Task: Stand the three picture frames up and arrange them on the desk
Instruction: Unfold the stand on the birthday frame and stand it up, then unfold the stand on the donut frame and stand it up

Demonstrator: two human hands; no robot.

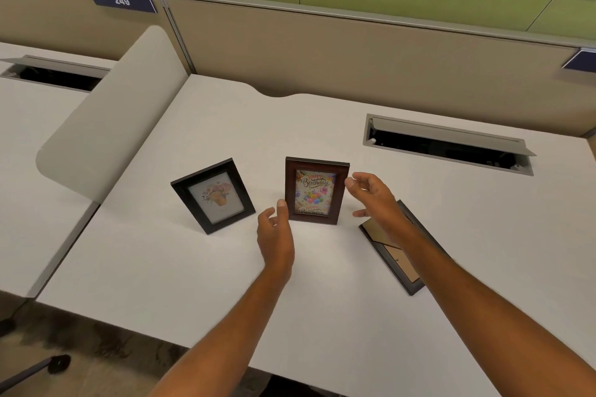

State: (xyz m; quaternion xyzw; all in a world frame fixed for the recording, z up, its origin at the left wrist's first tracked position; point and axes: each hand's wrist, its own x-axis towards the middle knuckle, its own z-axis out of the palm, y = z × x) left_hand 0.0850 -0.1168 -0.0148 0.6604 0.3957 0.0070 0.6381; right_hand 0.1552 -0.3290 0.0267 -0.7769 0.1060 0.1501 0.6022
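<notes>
Both hands, left hand (276, 229) and right hand (371, 195), hover spread wide beside the upright brown frame (316, 191) mid-desk (161, 267). Right forearm partly hides the face-down frame (392, 255), lying diagonally. Black frame (213, 196) stands left, tilted.

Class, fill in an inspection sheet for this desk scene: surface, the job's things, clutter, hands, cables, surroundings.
Surface: white desk, with an open cable hatch.
Job's things: black flower frame standing; brown birthday frame standing; third frame lying face down, partly under the right forearm.
Clutter: nothing seen.
Hands: left hand and right hand open either side of the birthday frame, no grip.
Cables: nothing seen.
Surroundings: beige partition, nameplate 249, side divider.
</notes>
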